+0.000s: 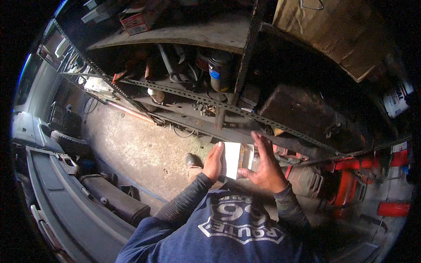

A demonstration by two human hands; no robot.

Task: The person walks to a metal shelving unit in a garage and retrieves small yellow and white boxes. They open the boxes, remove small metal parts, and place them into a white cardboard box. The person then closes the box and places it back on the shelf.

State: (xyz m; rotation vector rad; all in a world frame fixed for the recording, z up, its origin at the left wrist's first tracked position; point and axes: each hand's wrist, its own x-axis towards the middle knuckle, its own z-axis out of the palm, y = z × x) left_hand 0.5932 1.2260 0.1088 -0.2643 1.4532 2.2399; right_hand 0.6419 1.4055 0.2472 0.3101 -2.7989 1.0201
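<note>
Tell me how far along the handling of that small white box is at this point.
Done: the small white box is off the metal shelf rack and up at chest height. In hand: the left hand grips its left edge and the right hand covers its right side. Left: whether it has been opened cannot be told.

Worn metal, card and concrete in a grimy workshop

The small box [237, 160] held between the left hand [213, 163] and right hand [265, 168] looks like smooth white card with a tan face. The shelving rack [228, 107] is perforated steel angle, rusty, greasy and matt. The can [220, 70] on it is dark metal with a dull sheen. The floor [140, 144] is rough, stained concrete. The cardboard [342, 30] above is matt brown and creased. The sleeves [184, 201] are ribbed dark knit cloth.
</note>
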